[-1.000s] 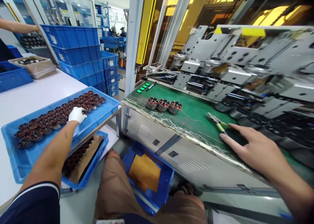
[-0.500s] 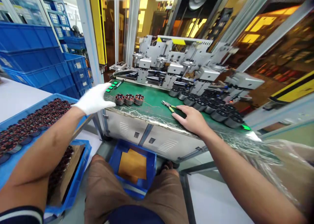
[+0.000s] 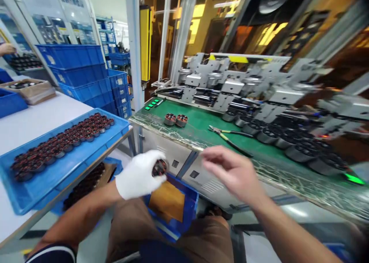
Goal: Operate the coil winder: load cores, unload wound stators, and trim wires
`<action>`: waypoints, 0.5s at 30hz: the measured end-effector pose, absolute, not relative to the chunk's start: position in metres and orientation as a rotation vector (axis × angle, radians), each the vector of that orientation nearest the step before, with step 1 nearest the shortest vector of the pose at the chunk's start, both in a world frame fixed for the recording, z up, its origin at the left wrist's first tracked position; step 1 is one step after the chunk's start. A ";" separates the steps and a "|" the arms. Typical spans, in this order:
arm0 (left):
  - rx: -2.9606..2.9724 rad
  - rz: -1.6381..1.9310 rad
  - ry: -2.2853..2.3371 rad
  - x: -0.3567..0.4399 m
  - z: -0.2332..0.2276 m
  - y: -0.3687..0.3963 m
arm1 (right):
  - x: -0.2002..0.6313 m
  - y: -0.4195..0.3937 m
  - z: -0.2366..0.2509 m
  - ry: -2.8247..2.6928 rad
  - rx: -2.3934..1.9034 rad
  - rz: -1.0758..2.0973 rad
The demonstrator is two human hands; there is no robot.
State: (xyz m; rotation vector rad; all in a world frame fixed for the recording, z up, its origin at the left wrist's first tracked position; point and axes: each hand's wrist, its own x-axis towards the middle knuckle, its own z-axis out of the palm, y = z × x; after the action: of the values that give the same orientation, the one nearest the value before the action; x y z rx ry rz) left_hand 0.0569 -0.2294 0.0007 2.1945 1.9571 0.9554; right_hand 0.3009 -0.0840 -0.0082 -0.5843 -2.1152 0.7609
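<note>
My left hand (image 3: pixel 141 174), in a white glove, is closed around a motor stator (image 3: pixel 159 167) with copper windings, held in front of the bench edge above my lap. My bare right hand (image 3: pixel 230 171) is a little blurred, its thumb apart from the fingers and nothing between them. It hovers at the bench's front edge, to the right of the left hand. Beyond it, a pair of pliers (image 3: pixel 227 135) with yellow-green and black handles lies spread on the green bench mat (image 3: pixel 198 134). Two more stators (image 3: pixel 176 119) stand side by side near the left end of the mat.
A light-blue tray (image 3: pixel 115 126) full of stators sits on the left table. Blue crates (image 3: pixel 72 59) are stacked behind. Dark cylindrical parts (image 3: pixel 288 140) line the bench's right under the machine (image 3: pixel 233 84). A blue bin (image 3: pixel 191 201) with brown cardboard stands on the floor.
My left hand has taken one of three stators off the mat and drawn it back toward me. My right hand has let go of the pliers, which now lie open. The view has swung left.
</note>
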 end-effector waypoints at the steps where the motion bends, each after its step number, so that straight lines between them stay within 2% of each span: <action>1: 2.206 0.932 1.868 0.070 -0.009 -0.240 | 0.291 -0.107 -0.007 -2.169 -0.532 0.982; 3: 2.211 0.869 1.731 0.089 -0.023 -0.252 | 0.278 -0.144 -0.009 -2.226 -0.529 1.273; 5: 2.218 0.811 1.667 0.097 -0.031 -0.258 | 0.273 -0.163 -0.013 -2.250 -0.601 1.351; 12: 2.325 0.694 1.596 0.101 -0.031 -0.260 | 0.292 -0.168 -0.017 -2.374 -0.627 1.137; 15: 2.410 0.722 1.561 0.105 -0.036 -0.259 | 0.300 -0.168 -0.038 -2.410 -0.590 1.053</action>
State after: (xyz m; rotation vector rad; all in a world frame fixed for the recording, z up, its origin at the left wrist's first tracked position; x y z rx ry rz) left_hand 0.1054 -0.2586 -0.0360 2.4102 1.5607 0.7216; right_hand 0.2995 -0.1678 -0.0377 -0.5904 -2.4104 1.0531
